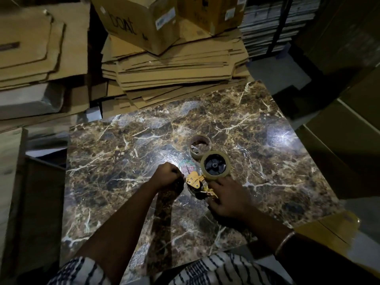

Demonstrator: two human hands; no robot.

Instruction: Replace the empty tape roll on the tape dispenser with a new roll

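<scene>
A yellow tape dispenser lies on the marbled table top. A full roll of clear tape sits on its black hub. My right hand grips the dispenser's handle from the right. Just left of the dispenser's head, my left hand is closed with its fingers pinched; the end of the tape may be between them, but I cannot tell. An empty cardboard tape core lies flat on the table just behind the dispenser.
Stacks of flattened cardboard and closed cartons crowd the floor behind the table. More cardboard is piled at the left. A yellow carton corner sits by the table's right front edge.
</scene>
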